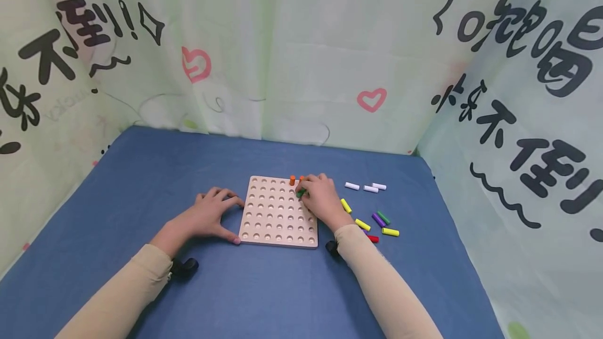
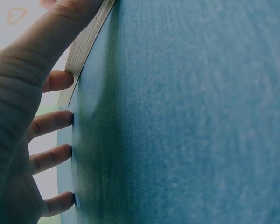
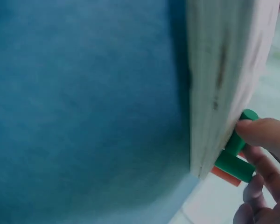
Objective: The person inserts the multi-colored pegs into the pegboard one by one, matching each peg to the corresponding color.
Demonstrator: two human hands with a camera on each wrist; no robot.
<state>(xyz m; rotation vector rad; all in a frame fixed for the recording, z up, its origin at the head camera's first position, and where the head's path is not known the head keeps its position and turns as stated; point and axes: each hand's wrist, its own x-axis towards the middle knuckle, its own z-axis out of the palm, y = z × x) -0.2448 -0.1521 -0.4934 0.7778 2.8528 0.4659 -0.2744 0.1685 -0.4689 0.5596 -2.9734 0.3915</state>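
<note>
A pale wooden peg board (image 1: 279, 244) with rows of round holes lies on the blue cloth. Orange pegs (image 1: 292, 180) stand at its far edge, toward the right. My right hand (image 1: 322, 200) is over the board's far right part, pinching a green peg (image 3: 234, 144) between thumb and fingers, tilted near the board's surface. Close beside it, a second green peg (image 3: 234, 166) sticks out from the board. With fingers spread, my left hand (image 1: 207, 216) touches the board's left edge with thumb and index finger; its other fingertips (image 2: 60, 119) rest on the cloth.
To the right of the board lie loose pegs: several white pegs (image 1: 352, 186), several yellow pegs (image 1: 390, 232), a purple peg (image 1: 378, 219), a green peg (image 1: 383, 217) and a red peg (image 1: 372, 238). A printed curtain (image 1: 311, 67) encloses the blue-covered table (image 1: 264, 286) at the back and sides.
</note>
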